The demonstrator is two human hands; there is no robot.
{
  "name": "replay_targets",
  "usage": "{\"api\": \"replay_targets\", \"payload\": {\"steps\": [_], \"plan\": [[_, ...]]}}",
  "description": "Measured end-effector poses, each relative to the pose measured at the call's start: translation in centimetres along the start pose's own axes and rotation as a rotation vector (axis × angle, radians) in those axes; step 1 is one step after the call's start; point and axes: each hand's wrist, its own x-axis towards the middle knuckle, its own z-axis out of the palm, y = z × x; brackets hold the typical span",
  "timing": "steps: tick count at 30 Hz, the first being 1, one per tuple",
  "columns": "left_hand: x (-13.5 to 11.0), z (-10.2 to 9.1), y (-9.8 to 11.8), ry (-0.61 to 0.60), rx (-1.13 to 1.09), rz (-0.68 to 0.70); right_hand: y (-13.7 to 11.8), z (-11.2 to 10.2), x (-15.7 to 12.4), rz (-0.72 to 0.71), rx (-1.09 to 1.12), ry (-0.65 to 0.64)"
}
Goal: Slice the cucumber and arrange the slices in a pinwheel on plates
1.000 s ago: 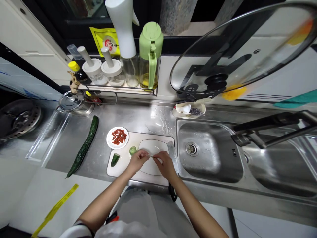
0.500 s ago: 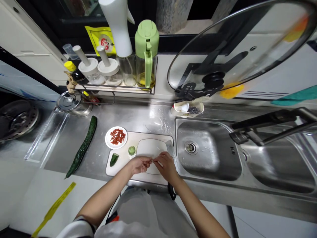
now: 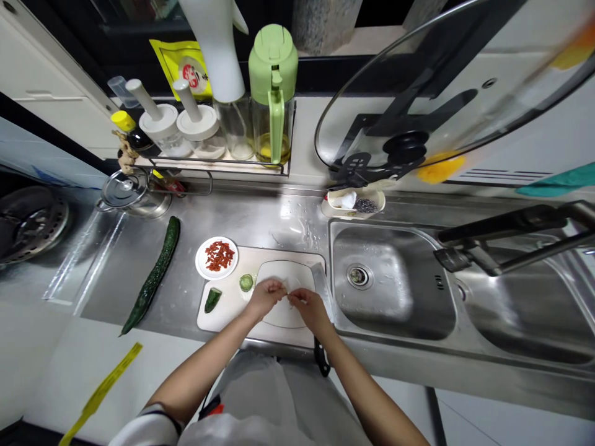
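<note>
My left hand [image 3: 264, 296] and my right hand [image 3: 309, 308] meet over a white plate [image 3: 286, 279] that lies on a pale cutting board [image 3: 232, 303]. Both hands pinch something small and pale between their fingertips; I cannot make out what it is. Just left of my left hand lies a round cucumber slice [image 3: 246, 282]. A cucumber end piece [image 3: 213, 300] rests further left on the board. A small white dish of red goji berries [image 3: 216, 257] sits at the board's far left corner.
A long whole cucumber [image 3: 152, 277] lies on the steel counter at the left. A knife blade [image 3: 322, 282] lies along the board's right edge, its black handle [image 3: 321, 358] overhanging the front. The sink [image 3: 395, 285] is on the right, a condiment rack [image 3: 209, 136] behind.
Both hands stayed pinched together over the plate, shifting slightly towards me and then back. Nothing else moved apart from a small camera shift.
</note>
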Motion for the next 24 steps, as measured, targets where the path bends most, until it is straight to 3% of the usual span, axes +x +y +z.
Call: {"api": "replay_targets", "payload": {"steps": [4, 16, 19, 24], "plan": [[0.9, 0.1, -0.2, 0.068, 0.186, 0.188, 0.5, 0.5, 1.3, 0.118, 0.104, 0.021], [3.8, 0.3, 0.5, 0.275, 0.863, 0.659, 0.5, 1.5, 4.4, 0.172, -0.030, 0.250], [4.3, 0.2, 0.2, 0.360, 0.947, 0.692, 0.8, 1.9, 4.7, 0.082, -0.166, 0.275], [4.5, 0.3, -0.2, 0.473, 1.056, 0.614, 0.7, 2.0, 5.0, 0.006, -0.354, 0.276]]}}
